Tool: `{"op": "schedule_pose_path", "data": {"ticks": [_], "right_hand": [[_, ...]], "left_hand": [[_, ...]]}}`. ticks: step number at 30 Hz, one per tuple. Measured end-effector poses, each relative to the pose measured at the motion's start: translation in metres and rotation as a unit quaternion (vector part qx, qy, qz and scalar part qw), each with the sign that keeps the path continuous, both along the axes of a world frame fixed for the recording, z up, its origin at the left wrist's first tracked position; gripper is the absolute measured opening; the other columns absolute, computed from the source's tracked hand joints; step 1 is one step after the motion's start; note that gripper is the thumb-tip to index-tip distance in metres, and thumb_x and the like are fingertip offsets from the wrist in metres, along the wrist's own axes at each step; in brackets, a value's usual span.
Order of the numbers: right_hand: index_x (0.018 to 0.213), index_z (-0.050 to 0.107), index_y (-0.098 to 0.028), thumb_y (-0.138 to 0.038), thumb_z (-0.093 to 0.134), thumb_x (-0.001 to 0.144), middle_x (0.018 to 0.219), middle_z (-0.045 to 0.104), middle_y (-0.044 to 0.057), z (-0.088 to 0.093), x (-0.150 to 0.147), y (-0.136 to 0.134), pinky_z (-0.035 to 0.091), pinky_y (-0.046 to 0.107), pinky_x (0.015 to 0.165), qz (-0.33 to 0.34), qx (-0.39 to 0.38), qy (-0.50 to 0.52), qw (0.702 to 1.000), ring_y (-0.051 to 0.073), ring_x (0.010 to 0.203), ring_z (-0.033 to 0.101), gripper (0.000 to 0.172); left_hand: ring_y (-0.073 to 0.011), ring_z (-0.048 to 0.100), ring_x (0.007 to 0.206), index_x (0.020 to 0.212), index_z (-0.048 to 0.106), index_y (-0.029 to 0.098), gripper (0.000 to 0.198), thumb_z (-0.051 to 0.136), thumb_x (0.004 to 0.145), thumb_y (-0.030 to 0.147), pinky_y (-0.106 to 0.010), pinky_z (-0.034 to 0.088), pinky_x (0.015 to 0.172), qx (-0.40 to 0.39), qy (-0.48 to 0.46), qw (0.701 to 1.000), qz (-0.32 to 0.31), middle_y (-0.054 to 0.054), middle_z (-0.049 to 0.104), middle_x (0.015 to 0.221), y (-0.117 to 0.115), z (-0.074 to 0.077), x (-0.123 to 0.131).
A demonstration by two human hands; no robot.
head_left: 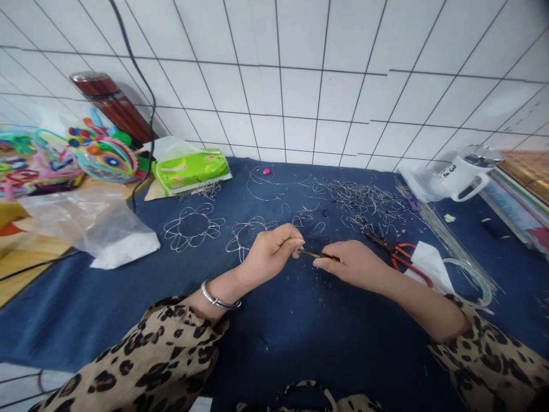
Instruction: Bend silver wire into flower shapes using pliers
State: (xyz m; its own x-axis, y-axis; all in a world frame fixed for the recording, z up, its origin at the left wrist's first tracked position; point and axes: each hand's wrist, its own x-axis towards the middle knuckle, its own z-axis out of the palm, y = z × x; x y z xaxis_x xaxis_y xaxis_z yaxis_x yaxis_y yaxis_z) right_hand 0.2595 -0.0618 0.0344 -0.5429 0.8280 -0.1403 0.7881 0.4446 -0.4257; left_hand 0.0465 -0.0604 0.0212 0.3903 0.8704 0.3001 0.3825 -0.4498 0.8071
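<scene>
My right hand [354, 263] is closed around dark-handled pliers [311, 253], whose thin jaws point left. The jaw tips meet the fingertips of my left hand [272, 249], which is pinched closed. Whatever sits between those left fingers is too small to make out. Behind the left hand lies a flower-shaped wire frame [235, 233], partly hidden by it. Another wire flower [179, 233] rests flat farther left. Short bent wire pieces [304, 217] are scattered just beyond my hands.
Red-handled scissors [401, 247] lie right of my right hand, near a wire heap [369, 197] and long straight wires [454, 243]. A white mug [461, 174] stands back right. At left are a green tissue pack [191, 170], a plastic bag [92, 220] and a red thermos [114, 103].
</scene>
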Motion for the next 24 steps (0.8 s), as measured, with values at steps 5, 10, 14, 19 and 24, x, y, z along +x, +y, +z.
{"op": "schedule_pose_path", "data": {"ticks": [5, 10, 14, 19, 24], "right_hand": [[0.065, 0.052, -0.018, -0.055, 0.039, 0.087, 0.059, 0.053, -0.001, -0.0002, 0.0005, 0.0000, 0.022, 0.023, 0.051, 0.006, -0.005, -0.011, 1.000, 0.010, 0.054, 0.046, 0.045], [0.071, 0.054, -0.019, -0.053, 0.039, 0.089, 0.069, 0.059, 0.000, -0.0023, -0.0013, -0.0013, 0.026, 0.023, 0.056, 0.011, 0.072, -0.029, 0.997, 0.012, 0.064, 0.052, 0.041], [0.075, 0.054, -0.019, -0.052, 0.037, 0.090, 0.075, 0.059, 0.001, -0.0033, -0.0013, -0.0016, 0.029, 0.024, 0.060, 0.016, 0.117, -0.037, 0.992, 0.014, 0.072, 0.054, 0.040], [0.080, 0.056, -0.019, -0.052, 0.036, 0.090, 0.077, 0.057, 0.002, -0.0053, 0.0008, -0.0015, 0.031, 0.024, 0.064, 0.038, 0.146, -0.043, 0.988, 0.015, 0.075, 0.052, 0.041], [0.082, 0.059, -0.018, -0.052, 0.034, 0.091, 0.077, 0.056, 0.005, -0.0056, 0.0009, -0.0014, 0.031, 0.027, 0.067, 0.052, 0.185, -0.064, 0.979, 0.016, 0.075, 0.049, 0.043]], "left_hand": [[-0.0098, 0.057, 0.062, 0.080, 0.056, 0.017, 0.018, 0.043, 0.090, 0.026, -0.022, 0.043, 0.063, 0.014, 0.022, 1.000, -0.002, 0.000, 0.061, 0.066, 0.0004, -0.0004, 0.0001], [-0.0098, 0.057, 0.062, 0.079, 0.055, 0.017, 0.020, 0.044, 0.091, 0.028, -0.022, 0.044, 0.065, 0.005, 0.000, 1.000, 0.019, 0.001, 0.060, 0.063, 0.0014, -0.0022, 0.0012], [-0.0101, 0.059, 0.064, 0.078, 0.056, 0.016, 0.020, 0.045, 0.090, 0.029, -0.023, 0.044, 0.067, -0.008, -0.007, 0.999, 0.035, 0.001, 0.062, 0.063, 0.0029, -0.0018, 0.0012], [-0.0096, 0.059, 0.064, 0.076, 0.056, 0.016, 0.020, 0.046, 0.090, 0.028, -0.022, 0.043, 0.067, -0.004, 0.007, 1.000, 0.028, 0.001, 0.062, 0.064, 0.0040, -0.0005, -0.0001], [-0.0094, 0.059, 0.063, 0.077, 0.057, 0.017, 0.019, 0.047, 0.090, 0.027, -0.022, 0.043, 0.066, 0.001, 0.017, 1.000, 0.025, 0.002, 0.063, 0.064, 0.0039, -0.0028, -0.0013]]}}
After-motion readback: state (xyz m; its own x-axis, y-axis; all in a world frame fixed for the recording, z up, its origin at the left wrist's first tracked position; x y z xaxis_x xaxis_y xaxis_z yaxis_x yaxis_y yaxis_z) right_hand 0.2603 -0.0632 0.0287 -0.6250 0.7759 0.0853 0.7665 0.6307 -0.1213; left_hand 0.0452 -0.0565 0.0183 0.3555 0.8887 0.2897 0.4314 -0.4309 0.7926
